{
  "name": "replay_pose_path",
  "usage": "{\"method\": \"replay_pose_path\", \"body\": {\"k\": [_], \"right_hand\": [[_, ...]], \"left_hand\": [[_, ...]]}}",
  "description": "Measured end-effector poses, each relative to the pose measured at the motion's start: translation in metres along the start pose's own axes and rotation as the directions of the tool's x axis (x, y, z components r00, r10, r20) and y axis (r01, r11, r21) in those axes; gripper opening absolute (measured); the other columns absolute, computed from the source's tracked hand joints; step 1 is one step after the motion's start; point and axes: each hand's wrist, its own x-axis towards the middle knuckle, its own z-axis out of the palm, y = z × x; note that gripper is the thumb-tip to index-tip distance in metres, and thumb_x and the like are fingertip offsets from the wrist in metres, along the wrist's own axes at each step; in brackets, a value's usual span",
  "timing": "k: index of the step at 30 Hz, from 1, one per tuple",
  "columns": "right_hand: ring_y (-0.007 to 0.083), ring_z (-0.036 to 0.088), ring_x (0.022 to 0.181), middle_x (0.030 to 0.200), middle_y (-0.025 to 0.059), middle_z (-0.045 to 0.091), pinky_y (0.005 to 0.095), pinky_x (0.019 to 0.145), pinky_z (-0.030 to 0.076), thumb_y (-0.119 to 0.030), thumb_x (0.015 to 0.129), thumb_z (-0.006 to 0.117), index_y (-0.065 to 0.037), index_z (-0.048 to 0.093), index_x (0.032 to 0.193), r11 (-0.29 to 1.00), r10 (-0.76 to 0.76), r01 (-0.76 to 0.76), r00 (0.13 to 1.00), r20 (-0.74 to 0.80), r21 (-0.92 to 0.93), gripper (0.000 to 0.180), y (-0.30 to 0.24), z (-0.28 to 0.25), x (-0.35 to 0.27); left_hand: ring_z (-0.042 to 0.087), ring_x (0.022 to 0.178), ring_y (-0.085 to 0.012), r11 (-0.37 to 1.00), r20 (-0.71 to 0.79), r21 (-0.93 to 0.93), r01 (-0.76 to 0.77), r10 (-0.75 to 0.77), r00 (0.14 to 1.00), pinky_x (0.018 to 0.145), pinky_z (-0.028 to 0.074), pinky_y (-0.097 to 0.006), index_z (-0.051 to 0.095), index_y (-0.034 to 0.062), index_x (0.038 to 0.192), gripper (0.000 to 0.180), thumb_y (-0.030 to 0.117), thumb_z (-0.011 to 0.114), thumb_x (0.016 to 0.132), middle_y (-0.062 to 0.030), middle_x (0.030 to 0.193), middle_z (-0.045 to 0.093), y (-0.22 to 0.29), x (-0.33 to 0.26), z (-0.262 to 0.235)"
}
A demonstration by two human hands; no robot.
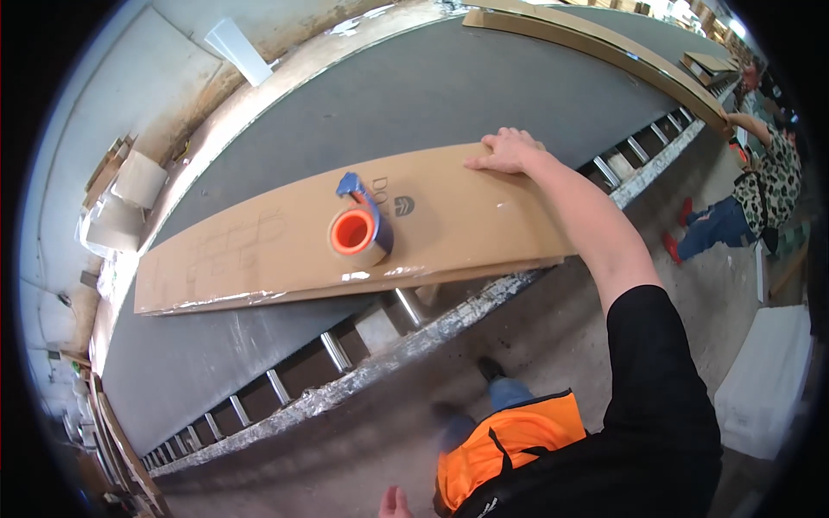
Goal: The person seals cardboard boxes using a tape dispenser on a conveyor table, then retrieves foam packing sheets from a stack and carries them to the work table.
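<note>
A long, flat cardboard box (466, 216) lies across the grey conveyor belt (345, 112), with shiny clear tape along its near edge. My right hand (509, 153) is at the box's far edge near the right end, its thumb on top and its fingers over the edge. A tape dispenser (354, 231) with an orange core and blue frame rests on top of the box, left of that hand and touched by neither. Only the fingers of my left hand (395, 502) show at the bottom edge, raised and holding nothing visible, away from the box.
Metal rollers (335, 352) and a worn frame rail (414, 341) line the belt's near side. Another long cardboard piece (596, 52) lies farther along, with a co-worker in a patterned shirt (768, 186) touching its end. White wrapped material (764, 380) stands at right.
</note>
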Motion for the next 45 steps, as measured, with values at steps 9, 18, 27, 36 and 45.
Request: {"method": "replay_pose_path", "body": {"k": [9, 18, 27, 36, 45], "right_hand": [[0.0355, 0.053, 0.119, 0.129, 0.0174, 0.048, 0.0421, 0.101, 0.042, -0.084, 0.069, 0.057, -0.011, 0.048, 0.141, 0.953, -0.239, 0.227, 0.970, 0.035, 0.201, 0.103, 0.017, 0.094, -0.194], [0.0362, 0.041, 0.126, 0.133, 0.0207, 0.038, 0.0432, 0.103, 0.040, -0.060, 0.046, 0.088, -0.002, 0.022, 0.151, 0.815, -0.497, 0.509, 0.860, -0.119, 0.276, 0.137, -0.043, 0.184, -0.426], [0.0414, 0.036, 0.115, 0.122, 0.0194, 0.039, 0.0516, 0.104, 0.031, -0.037, 0.045, 0.091, -0.009, 0.031, 0.143, 0.873, -0.349, 0.487, 0.599, -0.721, -0.018, 0.119, -0.081, 0.292, -0.461], [0.0142, 0.058, 0.075, 0.077, 0.0039, 0.063, 0.0294, 0.078, 0.049, -0.048, 0.097, 0.050, -0.005, 0.050, 0.138, -0.770, 0.116, 0.033, 0.989, 0.089, 0.637, 0.059, -0.008, 0.383, -0.422], [0.0298, 0.061, 0.099, 0.101, 0.0154, 0.067, 0.0412, 0.093, 0.046, -0.054, 0.086, 0.045, 0.005, 0.062, 0.101, -0.864, 0.139, -0.138, 0.858, 0.494, 0.484, 0.064, -0.144, 0.282, -0.428]], "left_hand": [[0.060, 0.117, -0.0329, 0.517, 0.434, 0.177, -0.837, 0.722, 0.538, 0.098, 0.048, -0.038, 0.057, -0.0001, 0.129, 0.052, 0.009, 0.074, 0.081, -0.0209, 0.125, 0.062, 0.049, -0.003, 0.048], [0.029, 0.140, -0.0471, -0.046, 0.598, 0.327, -0.944, 0.784, 0.168, 0.114, 0.028, -0.052, 0.048, 0.0012, 0.137, 0.072, 0.034, 0.077, 0.080, -0.0223, 0.149, 0.038, 0.030, -0.057, -0.017], [0.031, 0.136, -0.0537, -0.241, 0.746, 0.510, -0.826, 0.602, 0.285, 0.115, 0.022, -0.056, 0.037, -0.0084, 0.141, 0.097, 0.048, 0.077, 0.073, -0.0339, 0.147, 0.032, 0.024, -0.077, -0.009], [0.042, 0.119, -0.0635, -0.336, 0.621, 0.683, -0.648, 0.735, 0.272, 0.102, 0.033, -0.069, 0.041, -0.0024, 0.141, 0.082, 0.031, 0.071, 0.072, -0.0339, 0.141, 0.040, 0.008, -0.059, 0.009], [0.039, 0.128, -0.0573, -0.295, 0.691, 0.689, -0.663, 0.544, 0.476, 0.108, 0.027, -0.065, 0.037, -0.0054, 0.143, 0.076, 0.023, 0.065, 0.078, -0.0358, 0.144, 0.035, 0.046, -0.065, -0.005]]}}
